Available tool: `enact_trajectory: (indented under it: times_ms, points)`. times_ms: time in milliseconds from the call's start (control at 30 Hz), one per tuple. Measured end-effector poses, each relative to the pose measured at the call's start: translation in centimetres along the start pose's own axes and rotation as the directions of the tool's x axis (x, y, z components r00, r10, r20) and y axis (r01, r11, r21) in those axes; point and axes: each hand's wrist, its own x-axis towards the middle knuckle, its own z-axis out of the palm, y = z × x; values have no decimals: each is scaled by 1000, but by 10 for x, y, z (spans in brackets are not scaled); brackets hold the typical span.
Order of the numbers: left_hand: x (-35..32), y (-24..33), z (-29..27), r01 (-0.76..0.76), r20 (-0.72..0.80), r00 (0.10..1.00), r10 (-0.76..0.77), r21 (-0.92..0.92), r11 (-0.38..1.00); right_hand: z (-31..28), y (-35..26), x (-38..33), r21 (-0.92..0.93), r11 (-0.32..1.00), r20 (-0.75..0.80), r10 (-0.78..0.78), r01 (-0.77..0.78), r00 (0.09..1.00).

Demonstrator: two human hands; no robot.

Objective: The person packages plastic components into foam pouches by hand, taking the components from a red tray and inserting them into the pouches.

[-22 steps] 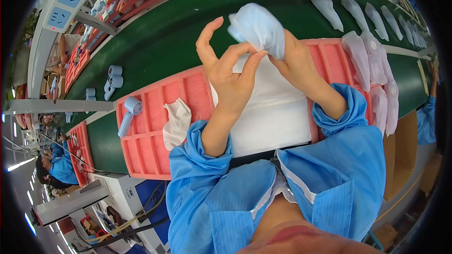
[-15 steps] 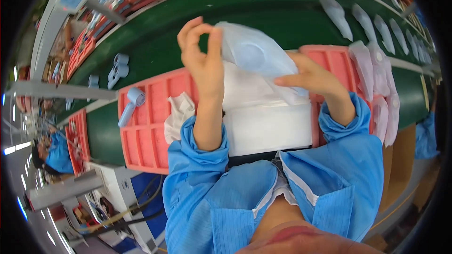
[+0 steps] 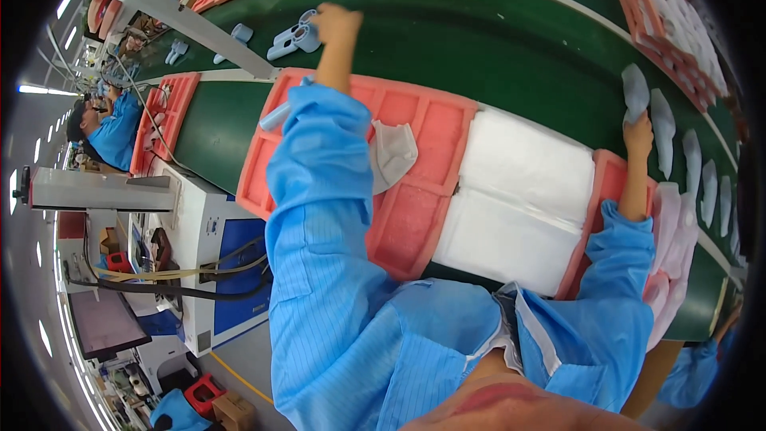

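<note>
My left hand [image 3: 337, 25] reaches far out over the green conveyor belt [image 3: 479, 40] and closes on a pale blue plastic part [image 3: 294, 38] lying there. My right hand [image 3: 638, 134] stretches to the right over the belt and holds a pale blue bagged piece [image 3: 635, 92] at the end of a row of similar bagged pieces [image 3: 686, 152]. Between my arms lies a red tray [image 3: 407, 215] with two white foam pads [image 3: 519, 199] and a grey cloth [image 3: 392, 153].
More pale blue parts [image 3: 239, 32] lie on the belt at the left. Another red tray [image 3: 163, 124] sits further left, near a person in blue [image 3: 112, 128]. Pink-white bagged pieces [image 3: 666, 231] are stacked by my right sleeve. A white and blue machine cabinet [image 3: 207, 255] stands below.
Both hands held one bagged piece together in front of me. Now they have parted: the right carried it to the row at the right, the left reached out to a blue part.
</note>
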Motion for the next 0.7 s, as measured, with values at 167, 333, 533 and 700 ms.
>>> enact_trajectory:
  times_ms: [167, 333, 533, 700]
  points:
    - [82, -118, 3, 57, -81, 995, -59, -21, 998, -30, -42, -19, 20, 966, -398, -229, 258, 888]
    - [68, -80, 20, -51, 206, 978, 28, 109, 993, -69, -71, -45, 203, 853, -449, -355, 481, 820]
    - [-122, 54, 7, -278, 408, 702, 583, -597, 753, -117, -139, -109, 731, 519, -157, -503, 443, 850]
    - [-285, 106, -15, -550, 112, 537, 836, -705, 447, -153, -172, -145, 740, 363, -315, -556, 566, 769]
